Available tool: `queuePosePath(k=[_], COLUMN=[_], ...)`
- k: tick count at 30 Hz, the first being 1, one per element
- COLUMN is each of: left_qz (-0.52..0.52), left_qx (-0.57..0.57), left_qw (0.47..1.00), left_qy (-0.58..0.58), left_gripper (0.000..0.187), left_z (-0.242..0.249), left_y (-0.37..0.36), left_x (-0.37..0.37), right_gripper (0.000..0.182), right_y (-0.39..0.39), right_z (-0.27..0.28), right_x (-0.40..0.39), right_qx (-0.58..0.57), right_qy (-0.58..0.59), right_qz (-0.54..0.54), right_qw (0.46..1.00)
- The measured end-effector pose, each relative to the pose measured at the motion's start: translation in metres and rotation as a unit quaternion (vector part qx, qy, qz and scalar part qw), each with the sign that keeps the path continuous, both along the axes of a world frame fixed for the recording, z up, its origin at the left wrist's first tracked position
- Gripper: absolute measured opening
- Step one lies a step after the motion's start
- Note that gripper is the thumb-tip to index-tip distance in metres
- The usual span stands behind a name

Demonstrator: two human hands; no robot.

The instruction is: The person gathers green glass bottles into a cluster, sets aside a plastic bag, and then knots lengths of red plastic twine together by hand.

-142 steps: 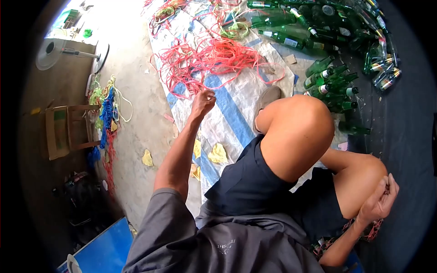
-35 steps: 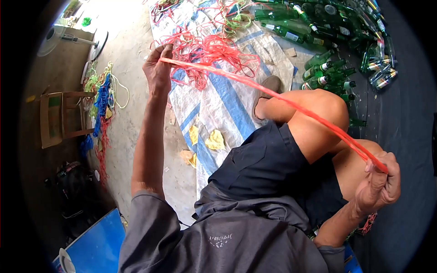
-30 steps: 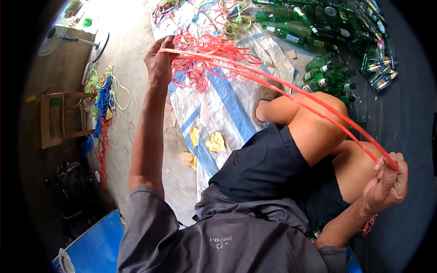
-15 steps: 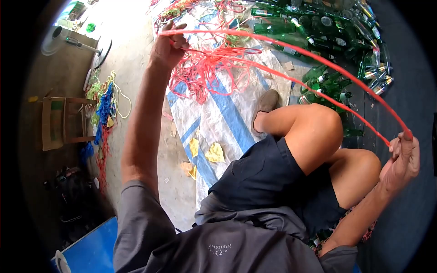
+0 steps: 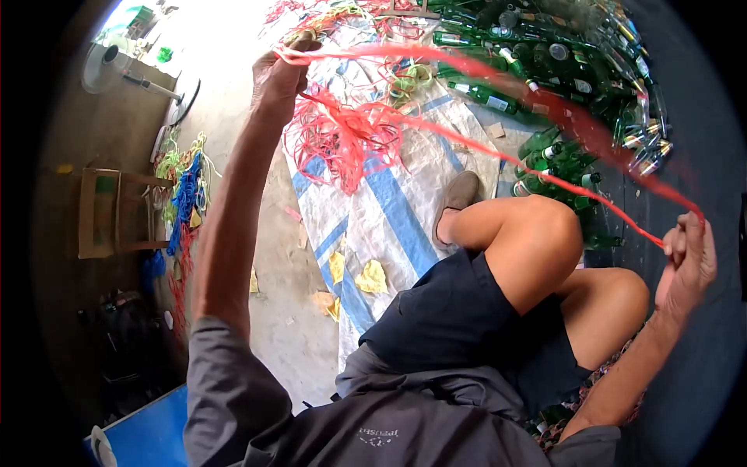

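Note:
A long red plastic strand (image 5: 498,156) runs between my two hands in two lengths. The upper length bows outward and is smeared by motion; the lower one is nearly taut. My left hand (image 5: 284,68), raised at the upper left, has its fingers closed around the strand. Out at the far right, my right hand (image 5: 689,253) pinches the other end, where the strand loops round the fingers. Beneath and beside the left hand, a tangled heap of red strands (image 5: 342,144) lies on a white and blue striped sheet (image 5: 397,210).
Many green glass bottles (image 5: 537,70) lie and stand at the upper right. A wooden chair (image 5: 101,214) stands left, near hanging blue and green cords (image 5: 183,191). A fan (image 5: 105,68) is at the upper left. Yellow scraps (image 5: 372,277) lie on the sheet.
My left hand has shifted slightly left, and the upper length of strand now swings and blurs. The right hand stays nearly in place. The view has tilted a little.

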State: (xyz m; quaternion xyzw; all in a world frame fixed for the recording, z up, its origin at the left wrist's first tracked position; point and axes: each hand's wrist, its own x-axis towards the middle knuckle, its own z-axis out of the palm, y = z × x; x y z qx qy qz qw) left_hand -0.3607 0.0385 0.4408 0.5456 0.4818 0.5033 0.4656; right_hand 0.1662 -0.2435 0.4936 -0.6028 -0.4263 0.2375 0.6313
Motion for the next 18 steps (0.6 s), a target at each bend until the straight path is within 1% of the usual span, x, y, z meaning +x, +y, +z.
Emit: queuePosePath(k=[1,2,4,5,6,7,8,10,11,12,14,16,17,18], left_qz=[0.121,0.114,0.087,0.039,-0.011,0.068,0.05,0.024,0.041,0.054,0.106,0.058,0.055,0.115], left_qx=[0.006,0.017,0.073,0.066,0.063,0.109,0.12,0.135,0.096,0.062,0.099,0.101,0.023,0.02], left_qw=[0.99,0.989,0.994,0.996,0.992,0.99,0.991,0.99,0.994,0.997,0.988,0.993,0.998,0.991], left_qy=[-0.07,-0.088,0.006,-0.05,-0.107,-0.059,-0.031,0.026,0.016,0.005,-0.059,-0.027,-0.001,0.058], left_gripper=[0.03,0.028,0.027,0.027,0.027,0.028,0.028,0.029,0.029,0.029,0.029,0.028,0.026,0.027], left_z=[0.002,0.014,0.017,0.007,0.0,-0.005,-0.003,-0.001,-0.002,0.0,0.018,0.007,0.0,0.0], left_y=[-0.001,0.002,-0.001,-0.002,-0.002,0.002,0.006,0.001,-0.003,-0.003,-0.009,-0.009,-0.012,-0.015], left_x=[0.006,-0.001,-0.002,-0.005,-0.006,-0.005,-0.004,-0.012,-0.009,-0.004,-0.002,-0.01,-0.005,-0.003], right_gripper=[0.024,0.024,0.025,0.025,0.025,0.025,0.025,0.025,0.025,0.026,0.026,0.026,0.026,0.026], right_y=[-0.001,-0.002,-0.007,-0.004,-0.005,-0.007,-0.007,-0.008,-0.006,-0.005,-0.006,-0.007,-0.006,-0.006], right_z=[-0.003,-0.003,-0.002,0.004,0.001,-0.004,-0.006,-0.002,-0.001,-0.001,-0.005,-0.005,-0.004,-0.003], right_x=[0.004,0.01,0.018,0.015,0.018,0.026,0.028,0.032,0.032,0.031,0.032,0.038,0.041,0.044], right_qx=[0.012,0.033,0.059,0.04,0.039,0.043,0.047,0.046,0.045,0.044,0.047,0.051,0.057,0.058], right_qy=[0.012,0.019,0.038,0.046,0.044,0.042,0.039,0.074,0.092,0.083,0.063,0.086,0.098,0.096], right_qz=[0.035,0.03,0.03,0.009,0.026,0.039,0.048,0.032,0.027,0.038,0.05,0.025,0.015,0.023], right_qw=[0.999,0.999,0.997,0.998,0.998,0.997,0.997,0.996,0.994,0.995,0.996,0.995,0.993,0.993])
